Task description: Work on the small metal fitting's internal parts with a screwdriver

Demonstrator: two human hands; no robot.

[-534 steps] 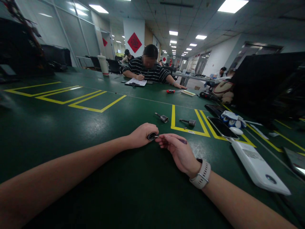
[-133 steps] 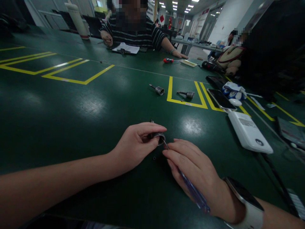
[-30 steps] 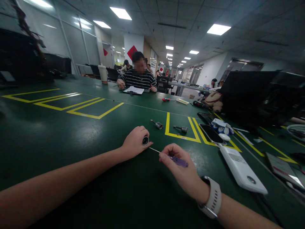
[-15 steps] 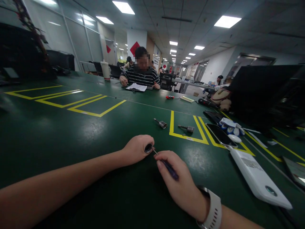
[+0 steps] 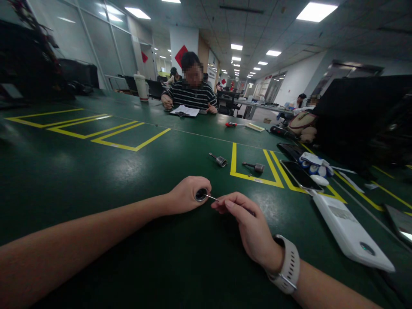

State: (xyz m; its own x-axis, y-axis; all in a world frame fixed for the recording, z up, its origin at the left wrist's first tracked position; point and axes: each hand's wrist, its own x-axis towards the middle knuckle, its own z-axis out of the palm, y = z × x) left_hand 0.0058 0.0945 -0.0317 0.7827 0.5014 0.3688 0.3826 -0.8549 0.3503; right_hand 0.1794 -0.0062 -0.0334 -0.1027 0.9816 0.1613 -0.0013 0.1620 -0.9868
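Note:
My left hand [image 5: 189, 194] is closed around a hole saw [image 5: 201, 195], its round metal mouth turned toward me and its dark hollow showing. Most of its body is hidden in the palm. My right hand [image 5: 243, 214] grips a screwdriver [image 5: 211, 197] with a thin metal shaft; its handle is mostly covered by the fingers. The shaft's tip reaches into the hole saw's mouth. Beyond my hands, a second hole saw [image 5: 221, 161] with a shank lies on the green table [image 5: 144, 266]. Another hole saw [image 5: 259, 168] lies inside a yellow-taped box, beside a few tiny parts [image 5: 250, 174].
To the right are a phone [image 5: 301, 175], a white power bank [image 5: 350, 231], a white mouse-like object [image 5: 319, 180] and gloves [image 5: 315, 163]. A red screwdriver [image 5: 231, 125] lies farther back. Across the table sits a person [image 5: 189, 94] with a clipboard [image 5: 185, 111], near a white cup [image 5: 141, 88].
My right hand has shifted slightly right and turned, its fingers now covering more of the screwdriver's handle. The hole saw's mouth faces me more fully. The whole view has tilted slightly.

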